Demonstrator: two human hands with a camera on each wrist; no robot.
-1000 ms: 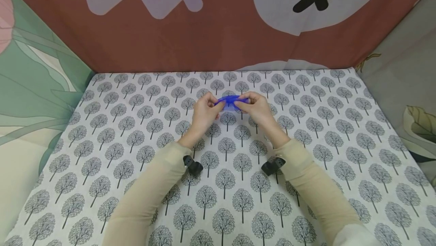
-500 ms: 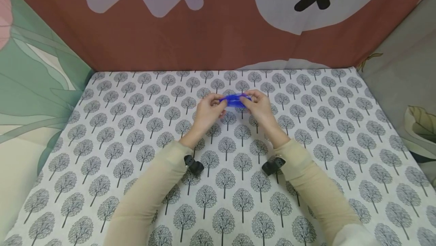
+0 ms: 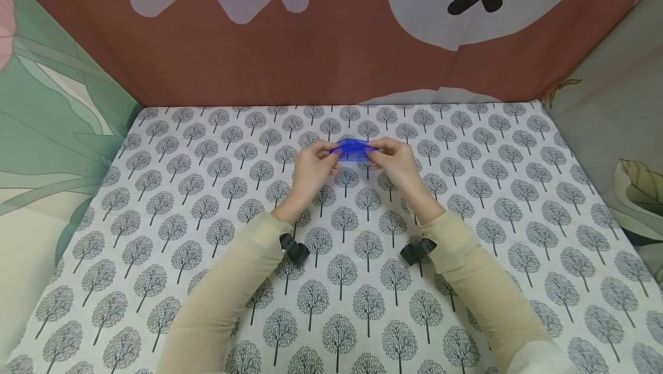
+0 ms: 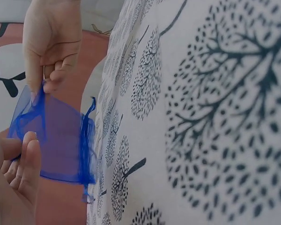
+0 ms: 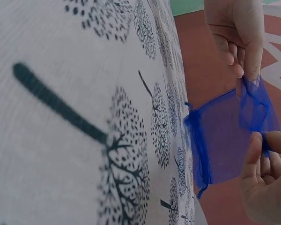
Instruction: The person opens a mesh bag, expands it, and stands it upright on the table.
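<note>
Head view: the left hand [image 3: 309, 171] and right hand [image 3: 399, 170] each pinch one side of a sheer blue bag [image 3: 353, 151] between thumb and fingers. The bag is spread between them, above the tree-print tablecloth [image 3: 357, 282] and in front of the reddish-brown backdrop [image 3: 331, 63]. In the left wrist view, the bag's drawstring [image 4: 85, 145] lies at the end nearest the tablecloth; whether they touch, I cannot tell.
</note>
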